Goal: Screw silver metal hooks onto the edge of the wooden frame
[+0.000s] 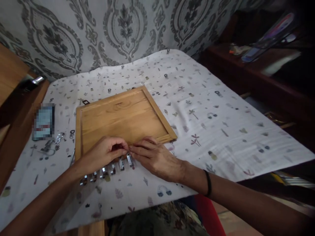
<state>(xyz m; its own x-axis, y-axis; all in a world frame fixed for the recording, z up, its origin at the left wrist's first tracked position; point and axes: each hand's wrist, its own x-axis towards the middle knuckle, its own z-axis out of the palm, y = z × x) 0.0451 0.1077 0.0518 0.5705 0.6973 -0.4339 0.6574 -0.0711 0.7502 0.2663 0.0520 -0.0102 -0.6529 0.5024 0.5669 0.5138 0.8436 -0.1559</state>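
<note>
A framed wooden board point(123, 114) lies flat on a patterned white cloth. Along its near edge runs a row of several shiny curved metal hooks point(103, 172), partly behind my left forearm. My left hand point(104, 150) rests over the board's near edge, thumb and forefinger pinched together. From the right, my right hand point(156, 159) meets it, its fingertips pressed together just above the rightmost metal hook point(129, 160). Whatever sits between the fingertips is too small and hidden to name. On the board's far edge is a dark hanger loop point(85, 102).
Left of the board, loose metal pieces point(59, 138) lie near a blurred-out phone point(43, 123). A thin metal rod point(72, 158) lies by the board's left side. The white cloth point(221, 141) extends right, beside dark shelving point(261, 78). A patterned wall covering point(125, 29) stands behind.
</note>
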